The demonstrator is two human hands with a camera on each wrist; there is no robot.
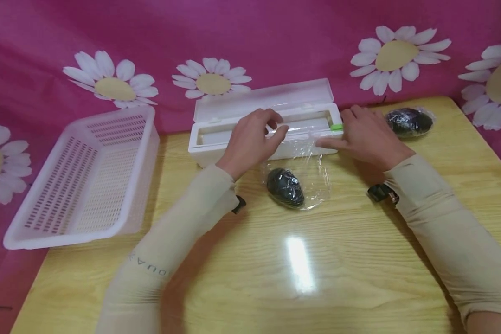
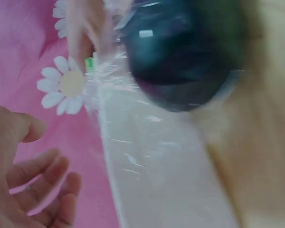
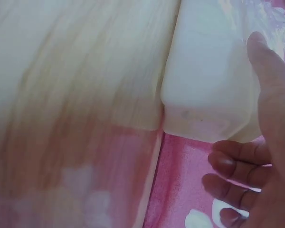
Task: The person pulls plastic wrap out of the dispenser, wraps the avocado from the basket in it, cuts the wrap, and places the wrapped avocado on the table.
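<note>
A white cling film dispenser box stands at the back of the table with its lid raised. Clear film runs from it over the front wall and around a dark, egg-shaped fruit or vegetable; its kind cannot be told. Over the box's middle hovers my left hand, fingers loosely bent; the left wrist view shows nothing in it. My right hand is at the box's right end, thumb along the front edge, fingers relaxed past the end. Beside it sits a green slider.
A second dark, film-wrapped item lies at the table's back right. On the left, a white perforated plastic basket overhangs the table's left edge. Behind everything hangs a pink cloth with white flowers.
</note>
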